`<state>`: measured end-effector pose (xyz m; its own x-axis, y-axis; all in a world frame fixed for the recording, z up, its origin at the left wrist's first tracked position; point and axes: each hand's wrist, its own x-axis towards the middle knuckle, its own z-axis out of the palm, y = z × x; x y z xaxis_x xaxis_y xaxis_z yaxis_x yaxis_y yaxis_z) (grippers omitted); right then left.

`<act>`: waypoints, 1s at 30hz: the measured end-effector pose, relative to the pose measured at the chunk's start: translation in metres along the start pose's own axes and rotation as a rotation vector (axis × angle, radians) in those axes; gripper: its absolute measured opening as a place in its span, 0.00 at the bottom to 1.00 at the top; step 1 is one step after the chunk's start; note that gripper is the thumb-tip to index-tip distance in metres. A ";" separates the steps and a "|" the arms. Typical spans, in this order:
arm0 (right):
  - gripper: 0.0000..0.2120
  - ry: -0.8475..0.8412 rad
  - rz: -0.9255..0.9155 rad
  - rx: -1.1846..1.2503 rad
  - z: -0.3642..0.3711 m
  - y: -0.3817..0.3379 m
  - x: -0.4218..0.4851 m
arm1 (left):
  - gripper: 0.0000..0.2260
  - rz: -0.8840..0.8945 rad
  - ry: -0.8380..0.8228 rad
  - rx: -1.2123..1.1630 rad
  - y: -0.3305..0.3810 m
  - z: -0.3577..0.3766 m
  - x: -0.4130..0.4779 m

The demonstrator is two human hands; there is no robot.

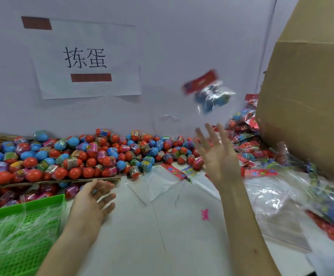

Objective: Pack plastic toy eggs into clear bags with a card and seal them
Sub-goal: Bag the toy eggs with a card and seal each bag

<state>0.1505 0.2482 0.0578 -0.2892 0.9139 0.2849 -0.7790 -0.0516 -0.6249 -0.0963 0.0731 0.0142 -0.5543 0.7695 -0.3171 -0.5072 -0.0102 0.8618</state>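
Seemingly airborne, bag point(208, 92) above right fingers point(212, 134).

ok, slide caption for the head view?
Bag of eggs in mid-air above open right hand; left hand beside the egg pile.

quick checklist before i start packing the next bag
1. Right hand free: ok, open and raised.
2. Packed bag landed on the packed pile: not ok, it is in mid-air and blurred.
3. Empty clear bags ready: ok, lying flat ahead of the hands.
4. Card to hand: ok, lying beside the eggs.
5. Loose eggs available: ok, a big heap.
6. Left hand empty: cannot tell, blurred near the heap's edge.
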 end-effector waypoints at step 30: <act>0.16 -0.452 0.153 -1.833 0.019 0.105 -0.037 | 0.10 0.060 -0.008 0.184 -0.004 0.004 -0.002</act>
<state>0.0688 0.2014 -0.0039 -0.6302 0.7682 0.1128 0.6479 0.6003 -0.4688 -0.0903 0.0743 0.0136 -0.5738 0.7763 -0.2608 -0.3443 0.0603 0.9369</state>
